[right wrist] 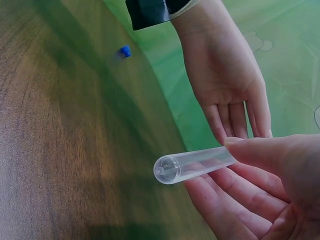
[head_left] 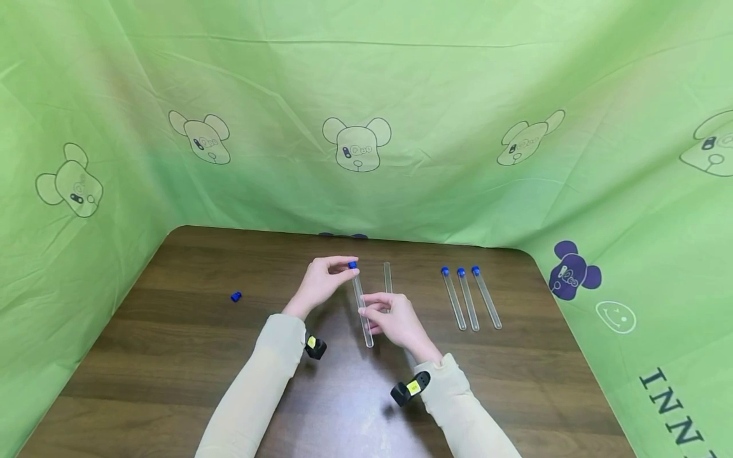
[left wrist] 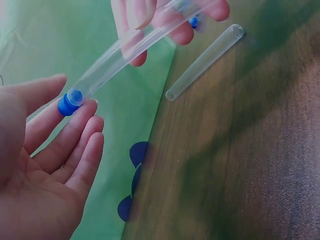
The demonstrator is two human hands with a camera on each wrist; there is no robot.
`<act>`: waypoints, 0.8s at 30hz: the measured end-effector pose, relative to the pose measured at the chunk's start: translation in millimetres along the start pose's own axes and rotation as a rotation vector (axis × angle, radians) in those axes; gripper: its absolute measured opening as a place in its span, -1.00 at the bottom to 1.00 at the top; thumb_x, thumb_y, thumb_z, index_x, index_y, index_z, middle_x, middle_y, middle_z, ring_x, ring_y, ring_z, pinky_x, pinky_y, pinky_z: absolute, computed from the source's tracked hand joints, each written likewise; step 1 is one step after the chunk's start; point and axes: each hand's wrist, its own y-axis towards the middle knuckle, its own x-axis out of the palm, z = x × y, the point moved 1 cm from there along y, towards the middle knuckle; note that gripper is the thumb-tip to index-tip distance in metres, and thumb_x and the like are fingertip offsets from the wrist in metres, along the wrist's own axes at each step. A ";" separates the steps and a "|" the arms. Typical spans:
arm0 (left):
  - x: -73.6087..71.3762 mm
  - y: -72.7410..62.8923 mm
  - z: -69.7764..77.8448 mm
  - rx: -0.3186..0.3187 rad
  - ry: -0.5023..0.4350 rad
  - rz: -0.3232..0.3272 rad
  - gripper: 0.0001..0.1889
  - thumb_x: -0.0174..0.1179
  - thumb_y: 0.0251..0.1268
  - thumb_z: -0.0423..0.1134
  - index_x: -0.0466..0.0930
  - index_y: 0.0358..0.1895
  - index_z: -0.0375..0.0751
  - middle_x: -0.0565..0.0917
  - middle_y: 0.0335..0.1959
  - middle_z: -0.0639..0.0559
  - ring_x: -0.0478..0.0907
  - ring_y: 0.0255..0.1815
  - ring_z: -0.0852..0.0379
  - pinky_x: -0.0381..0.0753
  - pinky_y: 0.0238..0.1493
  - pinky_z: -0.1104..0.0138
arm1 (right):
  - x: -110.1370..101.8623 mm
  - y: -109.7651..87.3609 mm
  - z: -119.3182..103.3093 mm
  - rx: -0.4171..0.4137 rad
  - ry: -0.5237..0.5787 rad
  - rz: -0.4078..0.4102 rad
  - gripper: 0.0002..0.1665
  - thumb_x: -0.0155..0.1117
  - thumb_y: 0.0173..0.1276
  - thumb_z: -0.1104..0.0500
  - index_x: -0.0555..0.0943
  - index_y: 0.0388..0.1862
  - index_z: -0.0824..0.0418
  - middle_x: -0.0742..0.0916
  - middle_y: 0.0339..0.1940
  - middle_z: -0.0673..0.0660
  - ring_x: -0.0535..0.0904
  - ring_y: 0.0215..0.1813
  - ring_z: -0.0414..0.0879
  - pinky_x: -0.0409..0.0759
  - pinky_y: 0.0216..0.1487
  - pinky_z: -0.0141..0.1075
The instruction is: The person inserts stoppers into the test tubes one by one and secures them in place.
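Note:
My right hand (head_left: pixel 397 319) holds a clear plastic test tube (head_left: pixel 361 302) partway along its length, thumb on one side and fingers on the other. The tube is tilted, its rounded end toward me, as the right wrist view shows. At its far end sits a blue cap (left wrist: pixel 69 103), which my left hand (head_left: pixel 322 280) pinches between thumb and fingers. How deep the cap sits in the tube I cannot tell. Behind the right hand an uncapped test tube (left wrist: pixel 205 62) lies on the table. A loose blue cap (head_left: pixel 236 296) lies farther left.
Three test tubes with blue caps (head_left: pixel 467 299) lie side by side on the right of the brown wooden table (head_left: pixel 172 356). A green cloth (head_left: pixel 275 191) with printed bear heads stands around the back and sides. Both wrists carry small black cameras (head_left: pixel 409 389).

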 end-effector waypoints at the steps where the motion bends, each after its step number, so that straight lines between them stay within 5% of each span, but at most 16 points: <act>1: 0.7 0.0 -0.8 -0.003 -0.006 -0.009 -0.65 0.42 0.31 -0.19 0.74 0.14 -0.13 0.80 -0.17 0.06 0.72 -0.08 0.12 0.63 0.05 0.14 | -0.1 0.2 0.1 0.002 0.003 0.001 -0.64 0.36 0.38 0.35 0.65 0.13 0.45 0.77 -0.30 0.32 0.75 -0.44 0.07 0.75 -0.33 -0.15; 11: 4.6 -2.7 -1.9 -0.031 -0.039 -0.059 -0.48 0.49 0.21 -0.25 0.64 0.28 -0.07 0.80 -0.30 0.06 0.75 -0.19 0.17 0.61 0.07 0.08 | 0.4 -5.6 -15.6 -0.009 0.009 -0.012 -0.63 0.29 0.39 0.44 0.57 0.13 0.61 0.73 -0.25 0.51 0.73 -0.35 0.36 0.72 -0.23 0.13; 24: 6.2 0.1 -1.1 0.025 -0.047 -0.025 -0.51 0.43 0.25 -0.34 0.64 0.26 -0.18 0.80 -0.33 0.04 0.75 -0.21 0.14 0.66 -0.06 0.22 | 2.1 2.7 2.0 -0.003 0.027 0.002 -0.54 0.36 0.27 0.42 0.61 0.17 0.47 0.78 -0.32 0.22 0.75 -0.33 0.04 0.75 -0.31 -0.11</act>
